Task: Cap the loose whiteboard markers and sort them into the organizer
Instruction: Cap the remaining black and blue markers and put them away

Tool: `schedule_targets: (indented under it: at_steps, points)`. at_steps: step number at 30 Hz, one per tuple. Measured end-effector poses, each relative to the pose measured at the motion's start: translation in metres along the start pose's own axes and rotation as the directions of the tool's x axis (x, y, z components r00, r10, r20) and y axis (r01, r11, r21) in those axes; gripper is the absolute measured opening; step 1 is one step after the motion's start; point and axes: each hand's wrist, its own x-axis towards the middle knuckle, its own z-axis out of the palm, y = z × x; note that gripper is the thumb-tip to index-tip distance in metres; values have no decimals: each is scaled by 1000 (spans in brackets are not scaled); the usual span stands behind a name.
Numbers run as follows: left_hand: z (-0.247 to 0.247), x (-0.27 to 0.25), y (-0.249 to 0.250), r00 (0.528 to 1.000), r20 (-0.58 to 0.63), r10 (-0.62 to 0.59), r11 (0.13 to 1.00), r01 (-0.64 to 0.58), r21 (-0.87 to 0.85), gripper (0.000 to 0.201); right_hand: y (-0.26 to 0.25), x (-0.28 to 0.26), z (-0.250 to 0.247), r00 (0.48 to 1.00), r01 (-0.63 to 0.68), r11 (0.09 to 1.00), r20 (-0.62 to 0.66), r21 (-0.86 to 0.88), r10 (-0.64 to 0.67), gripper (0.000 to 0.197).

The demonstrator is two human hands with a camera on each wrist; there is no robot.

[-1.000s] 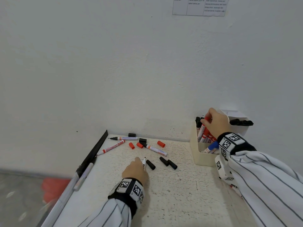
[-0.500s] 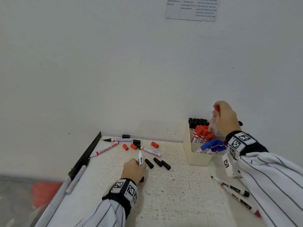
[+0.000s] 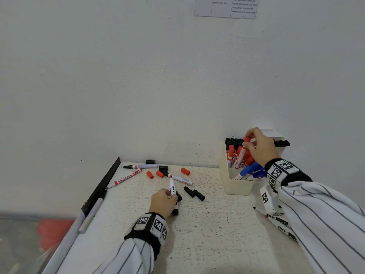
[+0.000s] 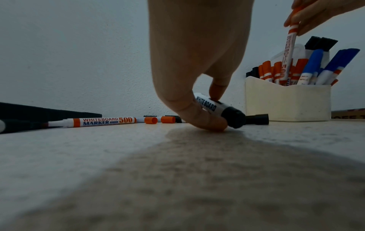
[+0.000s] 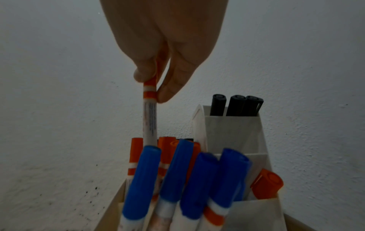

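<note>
Two hands (image 3: 164, 202), three loose red caps (image 3: 150, 175) far left, five loose black caps (image 3: 194, 193), three uncapped markers (image 3: 128, 177) lying far left, four blue-capped markers (image 5: 142, 175) near in one organizer (image 3: 235, 186), two markers (image 3: 276, 220) lying near right.

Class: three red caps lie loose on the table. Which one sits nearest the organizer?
The red cap lying alone, right of the uncapped marker. The other two sit together on that marker's left, farther from the organizer.
</note>
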Motion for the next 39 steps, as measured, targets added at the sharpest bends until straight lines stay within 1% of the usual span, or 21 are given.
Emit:
schedule_targets:
  at_steps: [2,5,7,10,13,16,19,21,23,24,26,27,28,31,32,33,34,36,37,38,39]
  points:
    - [0,1,-2,1000,-4,5,1000,-5,1,27,-2,1,4,1000,2,1000,-22,-8,-3,9]
    - [0,3,-3,1000,-12,3,1000,-3,-9,28,-7,2,6,988,28,1000,-152,-4,-28,6]
    - [1,5,-4,1000,-14,7,1000,-7,-21,28,-8,3,9,984,27,1000,-174,-8,-28,6]
    - [1,5,-4,1000,-12,8,1000,-8,-27,28,-10,7,13,988,7,1000,-154,-26,-11,7]
    - [2,5,-5,1000,-26,4,999,-5,-36,28,-8,10,14,989,14,999,-147,-52,-22,6]
    - [1,6,-5,999,-38,11,999,-13,-38,29,0,8,19,998,-11,998,-66,-64,7,5]
    - [0,6,-5,999,-42,17,999,-18,-30,30,9,12,25,999,-10,995,-48,-96,5,3]
    - [0,6,-5,999,-49,20,999,-22,-28,30,9,17,27,1000,-28,991,-18,-128,26,8]
    - [0,5,-5,998,-52,21,999,-23,-37,30,10,20,29,998,-45,979,35,-199,53,11]
    - [0,5,-4,998,-54,22,999,-24,-39,30,11,20,31,993,-67,971,81,-231,88,11]
    - [0,4,-4,998,-58,27,999,-29,-34,30,13,17,36,971,-107,958,179,-265,158,12]
    - [0,4,-4,998,-62,27,999,-29,-35,29,15,16,40,965,-110,953,201,-281,170,15]
    - [0,4,-4,997,-68,26,999,-29,-37,29,16,15,43,962,-108,947,209,-303,176,18]
    - [-1,3,-4,996,-87,14,998,-19,-52,29,17,12,49,960,-26,906,243,-422,140,22]
    - [-1,3,-3,996,-92,9,998,-14,-63,29,15,10,50,958,-22,890,246,-455,150,25]
    - [-1,4,-3,995,-97,5,997,-12,-76,29,15,10,52,964,-17,880,227,-474,141,26]
    - [-1,3,-3,995,-103,6,996,-14,-85,29,12,10,53,970,-43,879,190,-475,151,28]
    - [-2,3,-3,994,-110,11,996,-21,-91,30,7,8,53,974,-125,901,123,-415,192,28]
    - [-2,3,-3,994,-112,12,995,-22,-94,31,6,7,53,972,-141,913,121,-383,200,28]
    - [-2,3,-3,993,-114,13,995,-25,-101,31,2,5,54,972,-127,918,137,-375,190,26]
    - [-2,4,-3,993,-116,12,994,-25,-109,30,-1,3,55,977,-88,924,148,-373,153,24]
